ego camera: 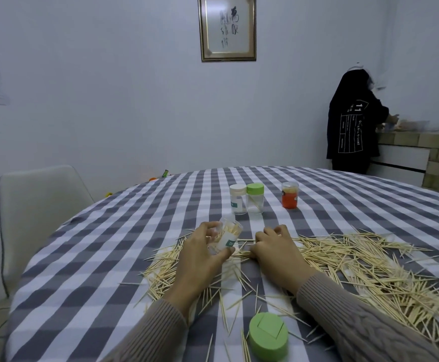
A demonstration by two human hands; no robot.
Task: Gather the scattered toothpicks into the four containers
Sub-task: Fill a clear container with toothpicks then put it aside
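Note:
My left hand [202,253] grips a clear container [229,234] that is tilted and holds toothpicks. My right hand [274,248] rests on the table beside it, fingers curled over toothpicks at the edge of the pile; whether it holds any is hidden. A wide spread of toothpicks [356,265] covers the checked tablecloth [108,257] from centre to right. Further back stand a white-lidded container [238,199], a green-lidded container [255,198] and an orange container [290,195]. A loose green lid [268,335] lies near me.
A white chair [38,205] stands at the table's left. A person in dark clothes [354,126] stands at a tiled counter [422,142] at the back right. A framed picture [227,28] hangs on the wall.

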